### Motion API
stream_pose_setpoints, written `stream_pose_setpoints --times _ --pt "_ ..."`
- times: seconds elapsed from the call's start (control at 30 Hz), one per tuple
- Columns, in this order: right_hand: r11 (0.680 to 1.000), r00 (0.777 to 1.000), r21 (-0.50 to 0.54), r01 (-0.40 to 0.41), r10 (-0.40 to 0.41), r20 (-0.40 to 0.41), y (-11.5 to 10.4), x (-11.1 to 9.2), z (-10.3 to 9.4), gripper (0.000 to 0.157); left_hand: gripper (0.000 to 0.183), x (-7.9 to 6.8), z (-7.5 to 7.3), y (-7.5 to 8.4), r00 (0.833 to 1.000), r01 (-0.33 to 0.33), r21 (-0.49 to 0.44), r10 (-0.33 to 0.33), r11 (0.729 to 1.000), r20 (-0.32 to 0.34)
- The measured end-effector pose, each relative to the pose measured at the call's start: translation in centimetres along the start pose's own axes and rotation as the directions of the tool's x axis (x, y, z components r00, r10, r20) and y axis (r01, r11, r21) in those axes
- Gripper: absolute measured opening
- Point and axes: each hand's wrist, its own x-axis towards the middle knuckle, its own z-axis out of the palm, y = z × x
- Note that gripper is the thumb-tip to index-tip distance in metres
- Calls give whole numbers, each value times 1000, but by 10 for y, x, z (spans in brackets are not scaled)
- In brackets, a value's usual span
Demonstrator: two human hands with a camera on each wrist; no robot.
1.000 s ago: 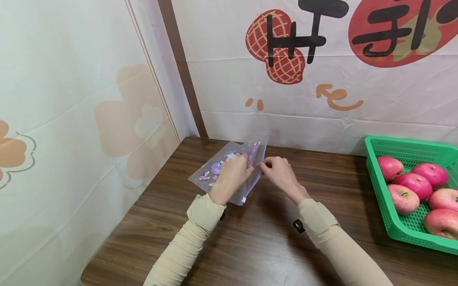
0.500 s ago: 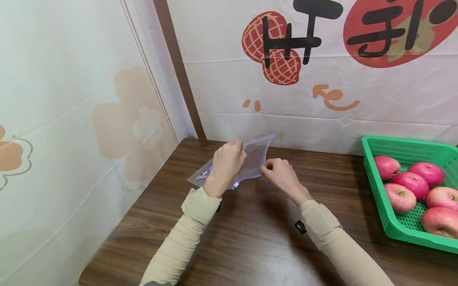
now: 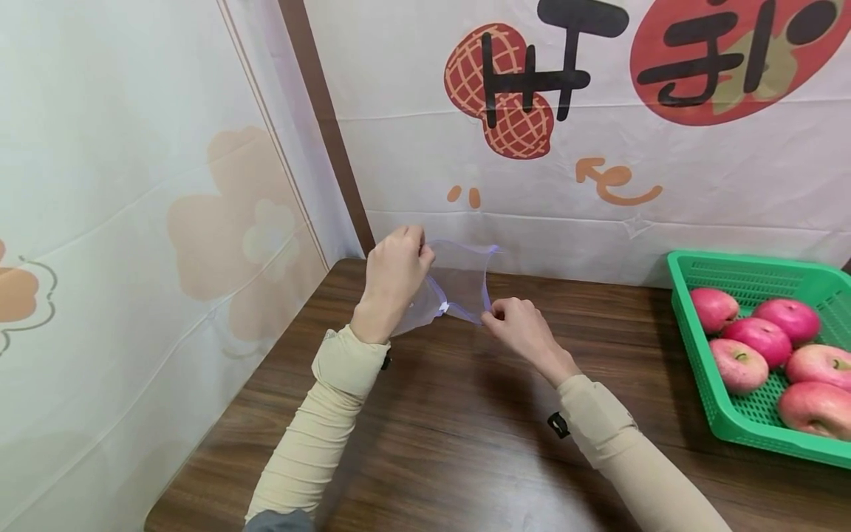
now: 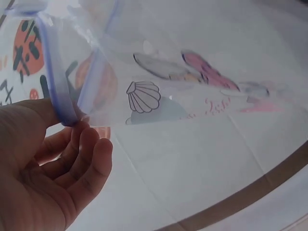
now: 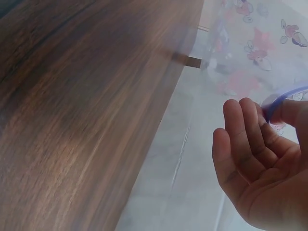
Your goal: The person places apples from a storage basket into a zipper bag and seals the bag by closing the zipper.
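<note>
Here, from my remote seat, I start at the left of the head view: the white printed wall covering (image 3: 133, 222) fills everything from 7 to 11 o'clock, with pale orange flowers on it.

Next comes the left hand (image 3: 392, 270), raised above the brown wooden table (image 3: 465, 443) at about 11 o'clock from the picture's centre. Its thumb and fingers pinch one blue-edged lip of the clear plastic zip bag (image 3: 462, 284). In the left wrist view I see the left hand (image 4: 45, 163) with the thumb pressed on the blue strip and the other fingers curled loosely beneath, and the zip bag (image 4: 192, 110) spread out to 3 o'clock, printed with a shell and pink cartoon figures.

The bag hangs in the air between both hands, its mouth pulled apart; I cannot tell whether its lower corner touches the table.

At 4 o'clock of the bag, the right hand (image 3: 521, 329) pinches the other lip, lower than the left. The right wrist view shows the right hand (image 5: 260, 168) with fingers curled and the blue edge nipped at the fingertips (image 5: 250, 115).

Far right, near 3 o'clock, a green plastic basket (image 3: 725, 414) sits on the table holding red apples (image 3: 761, 340), well apart from both hands. Behind it hangs a banner (image 3: 598, 111) with a peanut drawing.
</note>
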Motion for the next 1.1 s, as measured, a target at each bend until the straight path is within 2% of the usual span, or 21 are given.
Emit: stream_pose_setpoints --times 0.23,0.4,0.5,0.67,0.93,1.1 --pt "999 1000 32 -11 11 -2 6 -2 -3 28 7 2 -7 -5 999 2 -50 -1 999 32" --pt "993 1000 115 -23 24 -12 11 -3 -7 33 4 7 -14 -12 999 50 -71 -51 996 -1" --pt "990 999 142 -20 23 -24 12 -3 -11 34 5 8 -17 -11 999 49 -79 -49 996 3" --pt "993 1000 117 1 1 -22 13 -4 -12 38 5 5 -14 -4 998 29 -87 -24 996 53" --pt "994 1000 112 4 -2 -20 17 -7 -12 42 6 -3 1 10 991 30 -75 -20 997 130" --pt "995 999 98 12 -9 -34 18 -8 -15 42 6 -5 7 10 973 113 -149 -79 982 217"
